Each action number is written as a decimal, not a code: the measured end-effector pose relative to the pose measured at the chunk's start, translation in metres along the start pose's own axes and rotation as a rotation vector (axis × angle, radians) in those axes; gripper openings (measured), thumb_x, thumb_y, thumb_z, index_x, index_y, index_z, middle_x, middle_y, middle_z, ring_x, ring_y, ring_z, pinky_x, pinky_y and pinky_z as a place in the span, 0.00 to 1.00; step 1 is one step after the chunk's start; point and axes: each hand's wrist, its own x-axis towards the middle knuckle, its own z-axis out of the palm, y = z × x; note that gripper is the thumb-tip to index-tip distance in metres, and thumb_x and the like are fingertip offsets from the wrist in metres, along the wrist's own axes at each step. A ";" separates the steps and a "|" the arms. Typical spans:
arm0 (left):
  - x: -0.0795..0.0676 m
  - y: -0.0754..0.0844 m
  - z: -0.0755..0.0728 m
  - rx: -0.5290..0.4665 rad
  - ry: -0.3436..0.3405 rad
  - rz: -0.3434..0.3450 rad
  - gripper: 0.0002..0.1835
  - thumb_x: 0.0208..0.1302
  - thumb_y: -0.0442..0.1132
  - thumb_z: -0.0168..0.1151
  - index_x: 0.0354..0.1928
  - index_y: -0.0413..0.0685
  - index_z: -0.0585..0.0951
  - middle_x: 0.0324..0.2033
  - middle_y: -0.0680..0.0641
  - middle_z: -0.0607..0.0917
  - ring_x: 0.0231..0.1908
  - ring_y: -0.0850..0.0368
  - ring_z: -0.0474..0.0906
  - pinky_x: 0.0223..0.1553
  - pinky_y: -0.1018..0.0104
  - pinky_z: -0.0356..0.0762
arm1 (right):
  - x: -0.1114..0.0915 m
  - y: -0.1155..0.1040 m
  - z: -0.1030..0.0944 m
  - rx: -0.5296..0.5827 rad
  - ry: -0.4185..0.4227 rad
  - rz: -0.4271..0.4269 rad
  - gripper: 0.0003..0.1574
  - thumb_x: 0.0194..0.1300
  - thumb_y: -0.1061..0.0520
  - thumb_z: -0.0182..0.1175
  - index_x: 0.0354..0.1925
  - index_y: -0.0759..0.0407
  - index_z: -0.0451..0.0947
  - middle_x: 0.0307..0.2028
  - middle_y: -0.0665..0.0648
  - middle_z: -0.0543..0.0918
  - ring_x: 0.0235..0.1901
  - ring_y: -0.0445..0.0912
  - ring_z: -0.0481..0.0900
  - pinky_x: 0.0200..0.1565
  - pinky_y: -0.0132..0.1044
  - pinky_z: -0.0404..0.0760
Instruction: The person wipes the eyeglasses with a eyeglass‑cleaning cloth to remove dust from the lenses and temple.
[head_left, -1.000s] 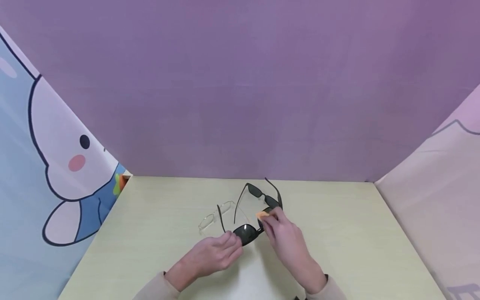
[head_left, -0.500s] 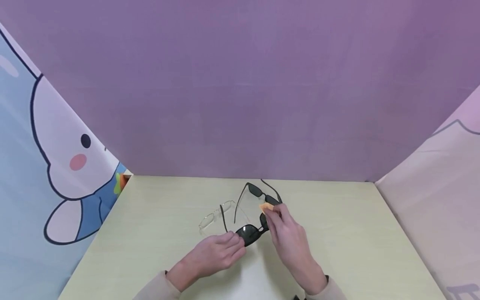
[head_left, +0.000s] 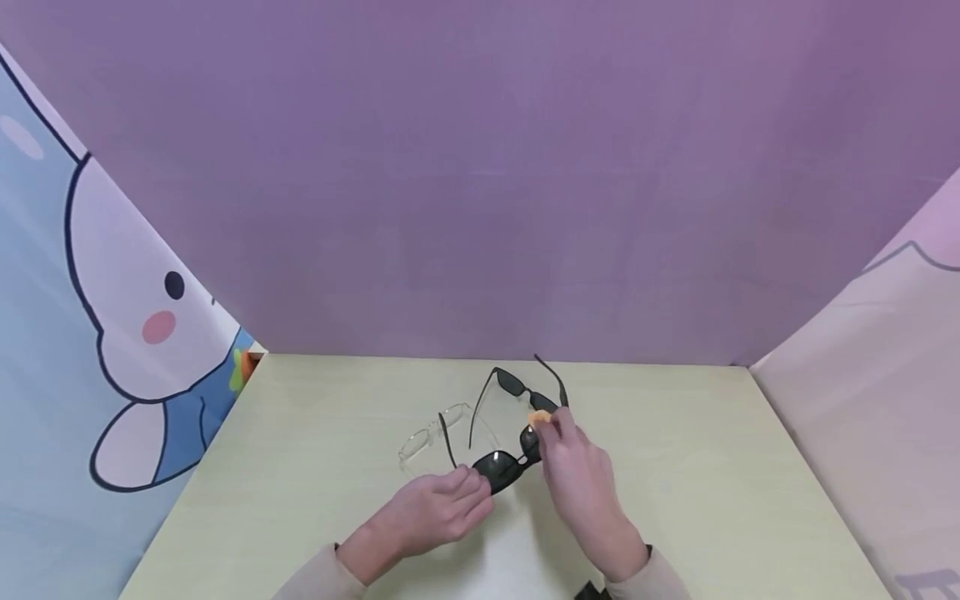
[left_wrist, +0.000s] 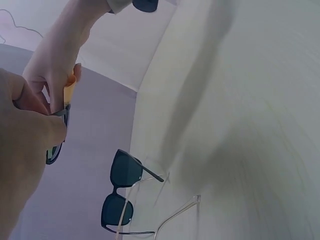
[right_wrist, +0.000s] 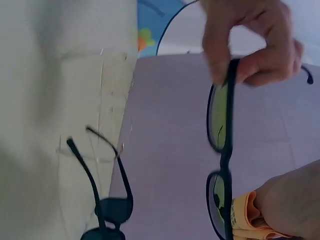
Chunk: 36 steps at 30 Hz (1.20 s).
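My left hand (head_left: 431, 510) grips black-framed sunglasses (head_left: 497, 469) at one end, raised above the table. In the right wrist view, its thumb and fingers pinch the frame's corner. At the other lens, my right hand (head_left: 581, 483) pinches a small orange cloth (head_left: 538, 417). The right wrist view shows the orange cloth (right_wrist: 245, 217) bunched against that lens, and my right fingers hide part of the frame. Behind the hands, a second pair of dark sunglasses (head_left: 512, 382) lies with its temples unfolded. Thin clear-lensed glasses (head_left: 415, 443) lie left of it.
A pale wooden table (head_left: 315, 417) carries both resting pairs, whose temples overlap in the wrist views. A purple backdrop (head_left: 480, 208) stands at the table's far edge, with printed cloth (head_left: 142, 333) on the left. A small black object (head_left: 588, 592) shows beside the right sleeve.
My right hand and the orange cloth have shifted slightly up and right along the lens. The held sunglasses have moved slightly right with my left hand. The two resting pairs stay put.
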 end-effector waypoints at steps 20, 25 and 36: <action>-0.002 0.001 0.000 0.009 -0.049 0.015 0.20 0.74 0.26 0.37 0.43 0.52 0.80 0.40 0.53 0.84 0.43 0.59 0.79 0.55 0.66 0.76 | 0.000 0.001 0.010 0.035 -0.033 -0.039 0.06 0.60 0.65 0.74 0.38 0.62 0.88 0.33 0.51 0.75 0.16 0.39 0.71 0.14 0.26 0.68; -0.001 0.000 -0.002 -0.010 -0.069 -0.004 0.21 0.75 0.27 0.35 0.42 0.52 0.79 0.40 0.53 0.84 0.43 0.58 0.78 0.54 0.67 0.76 | 0.001 0.002 0.010 -0.098 -0.056 -0.004 0.11 0.56 0.71 0.72 0.40 0.64 0.87 0.34 0.56 0.75 0.19 0.43 0.71 0.12 0.31 0.69; -0.005 0.002 -0.002 -0.009 -0.088 0.002 0.23 0.74 0.26 0.36 0.44 0.55 0.81 0.42 0.55 0.85 0.44 0.61 0.78 0.55 0.70 0.75 | -0.001 0.000 -0.001 0.110 -0.107 -0.035 0.08 0.58 0.65 0.75 0.38 0.58 0.88 0.34 0.48 0.75 0.16 0.36 0.67 0.16 0.25 0.65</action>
